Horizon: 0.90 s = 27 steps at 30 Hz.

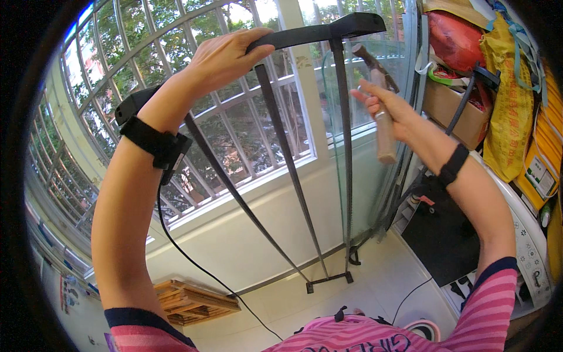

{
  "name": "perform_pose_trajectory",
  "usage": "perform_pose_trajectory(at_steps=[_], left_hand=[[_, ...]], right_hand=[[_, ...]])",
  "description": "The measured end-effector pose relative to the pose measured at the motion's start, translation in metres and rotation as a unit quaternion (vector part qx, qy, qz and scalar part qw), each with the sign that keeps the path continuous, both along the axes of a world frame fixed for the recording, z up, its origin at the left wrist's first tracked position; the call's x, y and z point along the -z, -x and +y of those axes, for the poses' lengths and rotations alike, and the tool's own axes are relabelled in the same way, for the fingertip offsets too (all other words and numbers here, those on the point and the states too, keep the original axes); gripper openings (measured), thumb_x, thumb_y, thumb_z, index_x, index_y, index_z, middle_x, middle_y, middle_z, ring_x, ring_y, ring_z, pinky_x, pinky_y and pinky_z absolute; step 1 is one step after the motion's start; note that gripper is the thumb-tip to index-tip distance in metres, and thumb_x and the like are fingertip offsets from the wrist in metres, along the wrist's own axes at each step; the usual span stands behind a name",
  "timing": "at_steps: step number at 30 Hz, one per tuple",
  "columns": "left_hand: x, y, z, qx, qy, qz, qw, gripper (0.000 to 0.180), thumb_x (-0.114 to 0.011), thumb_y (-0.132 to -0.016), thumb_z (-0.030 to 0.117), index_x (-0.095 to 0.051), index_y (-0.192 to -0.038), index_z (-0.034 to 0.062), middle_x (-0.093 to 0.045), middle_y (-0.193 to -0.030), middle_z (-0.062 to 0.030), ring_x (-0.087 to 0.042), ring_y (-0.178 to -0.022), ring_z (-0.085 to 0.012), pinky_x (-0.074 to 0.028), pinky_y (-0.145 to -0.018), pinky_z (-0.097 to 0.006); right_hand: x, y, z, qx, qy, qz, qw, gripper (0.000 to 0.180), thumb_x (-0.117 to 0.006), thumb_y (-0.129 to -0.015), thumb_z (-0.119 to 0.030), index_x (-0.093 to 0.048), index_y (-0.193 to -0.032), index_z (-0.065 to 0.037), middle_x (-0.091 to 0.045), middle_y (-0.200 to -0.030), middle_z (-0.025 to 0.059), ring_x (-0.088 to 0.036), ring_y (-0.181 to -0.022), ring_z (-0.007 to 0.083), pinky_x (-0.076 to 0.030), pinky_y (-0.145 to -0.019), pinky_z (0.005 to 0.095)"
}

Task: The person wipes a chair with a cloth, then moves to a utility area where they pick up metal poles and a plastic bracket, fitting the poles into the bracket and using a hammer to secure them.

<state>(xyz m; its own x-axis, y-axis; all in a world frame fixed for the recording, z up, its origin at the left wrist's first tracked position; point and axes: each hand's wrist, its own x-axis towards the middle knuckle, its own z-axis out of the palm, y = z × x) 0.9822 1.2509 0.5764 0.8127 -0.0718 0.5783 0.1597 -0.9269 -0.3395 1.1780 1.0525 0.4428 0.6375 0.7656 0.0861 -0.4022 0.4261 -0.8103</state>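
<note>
Nearest to me, low on the floor, the black metal frame (305, 176) stands on its small feet by the white wall under the window, with a stack of wooden slats (187, 300) to its left and a black panel (440, 234) leaning to the right. Its slanted bars rise to a top rail at head height. My left hand (226, 56) is wrapped over that rail left of its middle, fingers closed around it. My right hand (384, 105) is clenched on the wooden handle of a hammer (381, 100), its head raised close beside the frame's right end. I judge the blow should be short and square onto the joint, with my left hand well clear of the strike point and bracing the frame against rocking. Beyond, the barred window (176, 70) shows green trees.
</note>
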Motion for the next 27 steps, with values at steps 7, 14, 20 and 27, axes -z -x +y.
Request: perform_pose_trajectory(at_steps=[7,14,20,27], left_hand=[[-0.002,0.001,0.001,0.002,0.001,-0.003,1.000,0.051,-0.043,-0.090,0.048,-0.048,-0.126,0.0122,-0.061,-0.104,-0.0142,-0.060,-0.090,-0.0280,-0.045,-0.078,-0.037],[-0.004,-0.002,0.002,0.026,-0.029,-0.008,0.999,0.049,-0.044,-0.089,0.046,-0.049,-0.124,0.0129,-0.061,-0.099,-0.0157,-0.059,-0.089,-0.0299,-0.045,-0.076,-0.037],[-0.010,0.004,-0.007,-0.002,-0.044,0.005,0.999,0.047,-0.043,-0.090,0.046,-0.049,-0.124,0.0140,-0.061,-0.103,-0.0152,-0.059,-0.091,-0.0305,-0.045,-0.077,-0.039],[-0.010,-0.001,-0.005,0.021,-0.076,-0.017,0.997,0.047,-0.043,-0.090,0.045,-0.050,-0.123,0.0118,-0.061,-0.105,-0.0129,-0.058,-0.093,-0.0301,-0.046,-0.079,-0.038]], right_hand=[[-0.016,-0.025,-0.040,0.136,0.114,-0.155,0.972,0.027,-0.065,-0.082,-0.029,-0.049,-0.082,-0.007,-0.052,-0.066,-0.0002,-0.045,-0.048,0.0033,-0.038,-0.039,0.0169],[-0.078,-0.030,-0.097,0.322,0.208,-0.620,0.684,0.036,-0.059,-0.084,-0.039,-0.052,-0.084,-0.003,-0.049,-0.055,0.0012,-0.049,-0.043,0.0092,-0.040,-0.040,0.0240],[-0.171,0.006,-0.115,0.370,0.202,-0.731,0.537,0.033,-0.057,-0.086,-0.037,-0.053,-0.089,-0.005,-0.049,-0.056,-0.0028,-0.045,-0.042,0.0042,-0.037,-0.041,0.0174],[-0.189,0.047,-0.099,0.364,0.329,-0.771,0.406,0.038,-0.058,-0.085,-0.031,-0.055,-0.101,0.003,-0.059,-0.063,0.0074,-0.055,-0.053,0.0147,-0.046,-0.050,0.0289]])
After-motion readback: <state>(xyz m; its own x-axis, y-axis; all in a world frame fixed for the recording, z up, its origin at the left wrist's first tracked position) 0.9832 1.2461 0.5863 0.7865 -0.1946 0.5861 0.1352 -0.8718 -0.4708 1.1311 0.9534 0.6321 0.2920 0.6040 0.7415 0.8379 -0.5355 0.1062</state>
